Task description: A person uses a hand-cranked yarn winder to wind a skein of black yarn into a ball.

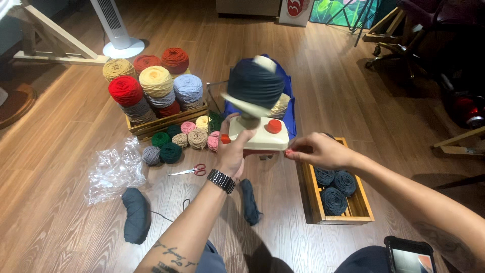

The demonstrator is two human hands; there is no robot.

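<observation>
A cream yarn winder (258, 135) with a red knob stands on the wooden floor, a blurred dark blue yarn cake (254, 82) spinning on top. My left hand (233, 151), wearing a black watch, grips the winder's left side. My right hand (317, 150) pinches the winder's red crank handle at its right side. A dark blue skein (249, 201) lies under my left forearm, and a second one (136, 215) lies at lower left.
A wooden crate (166, 121) holds stacked coloured yarn cones, with small yarn balls (174, 144) in front. Red-handled scissors (189, 171) and a clear plastic bag (113, 169) lie left. A wooden box (364, 210) with dark blue cakes sits right. A phone (410, 257) rests on my knee.
</observation>
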